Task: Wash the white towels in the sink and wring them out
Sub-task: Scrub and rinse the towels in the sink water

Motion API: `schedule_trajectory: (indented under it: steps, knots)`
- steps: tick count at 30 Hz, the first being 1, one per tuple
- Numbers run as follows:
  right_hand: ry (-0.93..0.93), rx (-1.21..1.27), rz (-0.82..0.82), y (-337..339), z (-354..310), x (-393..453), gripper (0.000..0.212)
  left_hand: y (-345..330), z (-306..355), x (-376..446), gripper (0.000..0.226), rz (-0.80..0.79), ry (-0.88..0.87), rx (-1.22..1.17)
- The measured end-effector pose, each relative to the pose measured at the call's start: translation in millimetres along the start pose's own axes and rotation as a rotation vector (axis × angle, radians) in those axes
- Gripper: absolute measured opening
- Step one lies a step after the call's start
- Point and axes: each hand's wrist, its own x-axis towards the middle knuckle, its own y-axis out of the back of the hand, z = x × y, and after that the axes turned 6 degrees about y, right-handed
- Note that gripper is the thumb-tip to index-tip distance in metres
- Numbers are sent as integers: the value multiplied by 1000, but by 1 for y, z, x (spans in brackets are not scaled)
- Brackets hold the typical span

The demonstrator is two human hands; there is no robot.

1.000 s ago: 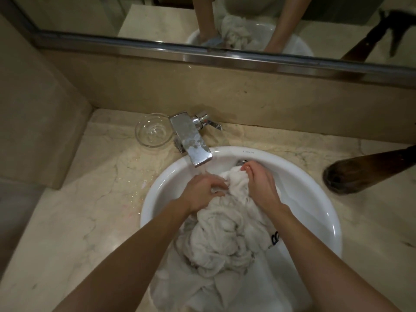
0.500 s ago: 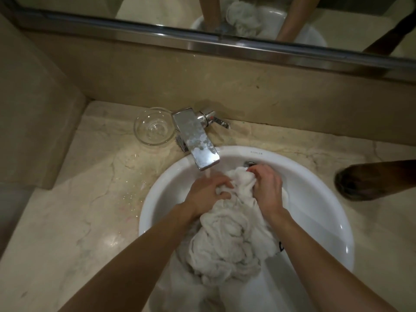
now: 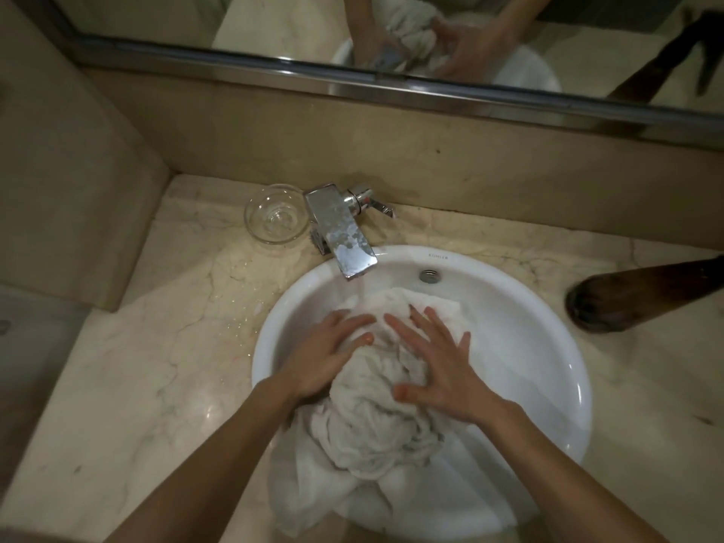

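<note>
Marble counter (image 3: pixel 129 386) rings the sink (image 3: pixel 548 346), where left hand (image 3: pixel 325 354) and right hand (image 3: pixel 442 366) press flat, fingers spread, on towels (image 3: pixel 372 421).

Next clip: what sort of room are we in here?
Most likely a bathroom, perhaps a hotel's: a round white sink set in a marble counter, a chrome tap running onto the towels, and a wall mirror above.

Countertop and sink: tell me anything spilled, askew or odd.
Water droplets are splashed on the counter left of the sink, below the glass bowl. The towel hangs over the sink's near rim. Nothing looks damaged.
</note>
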Motion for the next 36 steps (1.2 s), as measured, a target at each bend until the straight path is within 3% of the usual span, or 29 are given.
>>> schedule_trajectory:
  steps: [3,6,9,12,16,20,23,25,28,30,33,36]
  knots:
    - [-24,-121,-78,-5,-8,17,102,-11,-5,-3,67,79,41,-57]
    - [-96,-243,-95,-5,-3,46,90,-26,-6,13,60,243,124,-110]
    - [-129,-247,-52,-5,7,63,77,-35,-5,29,68,320,194,-119]
    - [-167,-248,-77,-3,9,70,83,-38,-6,37,72,316,260,-34]
    - [-197,-247,-25,-1,1,76,59,-37,-3,40,61,285,298,56]
    - [-210,-253,-43,1,-12,74,55,-23,8,33,65,155,303,91]
    - [-215,-192,-8,8,-27,67,44,-13,15,3,80,84,212,-60]
    - [-255,-42,31,16,-38,62,42,-14,20,-29,60,129,270,-307]
    - [-261,212,56,23,-60,56,63,-28,22,-66,51,203,394,-571]
    - [-232,-11,-65,15,-77,57,89,-34,27,-69,52,189,458,-643]
    - [-334,-216,-100,-3,-85,73,114,-37,32,-51,17,299,496,-748]
    - [-467,-259,-71,-12,-80,103,118,-36,18,-28,37,382,638,-758]
